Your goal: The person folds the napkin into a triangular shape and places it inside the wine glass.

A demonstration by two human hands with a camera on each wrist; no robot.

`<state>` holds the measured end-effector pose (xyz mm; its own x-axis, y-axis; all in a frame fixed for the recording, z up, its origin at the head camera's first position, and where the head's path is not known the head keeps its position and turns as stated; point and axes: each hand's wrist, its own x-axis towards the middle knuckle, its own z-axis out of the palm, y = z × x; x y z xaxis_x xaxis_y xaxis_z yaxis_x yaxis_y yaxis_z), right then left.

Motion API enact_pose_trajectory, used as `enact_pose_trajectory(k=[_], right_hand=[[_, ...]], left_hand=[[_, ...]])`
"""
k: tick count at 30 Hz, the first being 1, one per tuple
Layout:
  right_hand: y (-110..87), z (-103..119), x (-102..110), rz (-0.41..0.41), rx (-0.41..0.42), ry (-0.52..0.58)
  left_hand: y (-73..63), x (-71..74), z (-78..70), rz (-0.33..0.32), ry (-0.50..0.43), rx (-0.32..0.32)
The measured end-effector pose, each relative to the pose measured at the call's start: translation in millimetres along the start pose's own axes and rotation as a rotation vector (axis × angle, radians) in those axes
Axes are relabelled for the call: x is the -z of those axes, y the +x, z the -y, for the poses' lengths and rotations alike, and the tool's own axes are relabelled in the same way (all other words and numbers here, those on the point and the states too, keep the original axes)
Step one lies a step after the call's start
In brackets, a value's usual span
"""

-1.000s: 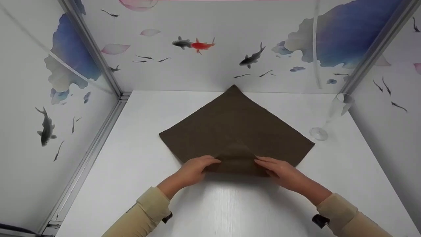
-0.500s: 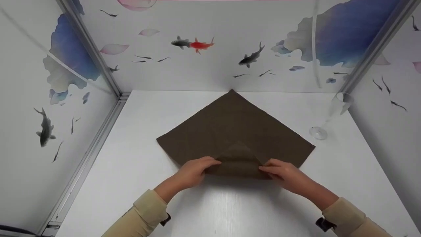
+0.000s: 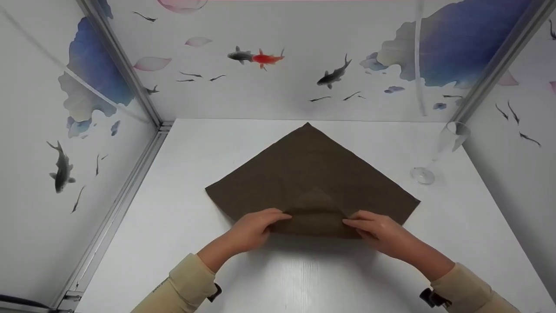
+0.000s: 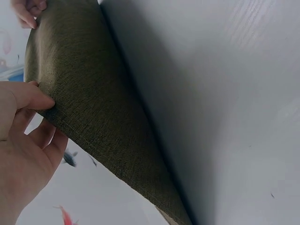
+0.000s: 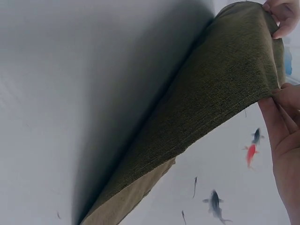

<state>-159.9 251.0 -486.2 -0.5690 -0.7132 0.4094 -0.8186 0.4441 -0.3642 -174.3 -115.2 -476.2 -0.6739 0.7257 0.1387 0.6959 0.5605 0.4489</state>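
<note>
A dark brown cloth napkin (image 3: 304,169) lies on the white table like a diamond, one corner pointing at the back wall. Its near corner is turned up and over, making a raised fold between the hands. My left hand (image 3: 254,230) pinches the left side of that fold; in the left wrist view the thumb of the left hand (image 4: 28,136) presses on the cloth's edge (image 4: 108,112). On the fold's right side, my right hand (image 3: 382,232) pinches the cloth between thumb and fingers, seen too in the right wrist view, where the right hand (image 5: 286,126) grips the edge.
A clear stemmed glass (image 3: 422,175) stands at the back right of the white table (image 3: 173,243), near the napkin's right corner. White panels (image 3: 278,95) printed with fish and blue leaves enclose the back and sides, joined by metal rails (image 3: 143,174).
The napkin has slid a little toward the person, its far corner coming away from the back wall. My right hand has shifted slightly right and nearer, with its grip on the fold adjusted.
</note>
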Motion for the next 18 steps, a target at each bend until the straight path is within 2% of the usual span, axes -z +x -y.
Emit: enact_pose_trajectory(k=[11,14,18], right_hand=[[12.8,8.0,17.4,-0.081,0.086,-0.025],[19.0,5.0,23.0,-0.107,0.084,-0.062],[31.7,-0.9,26.4,-0.171,0.056,-0.102]], left_hand=[[5.6,13.0,-0.7,-0.051,0.006,-0.036],[10.9,16.8,1.3,-0.081,0.006,-0.035],[18.9,22.6,6.1,-0.129,-0.001,-0.002]])
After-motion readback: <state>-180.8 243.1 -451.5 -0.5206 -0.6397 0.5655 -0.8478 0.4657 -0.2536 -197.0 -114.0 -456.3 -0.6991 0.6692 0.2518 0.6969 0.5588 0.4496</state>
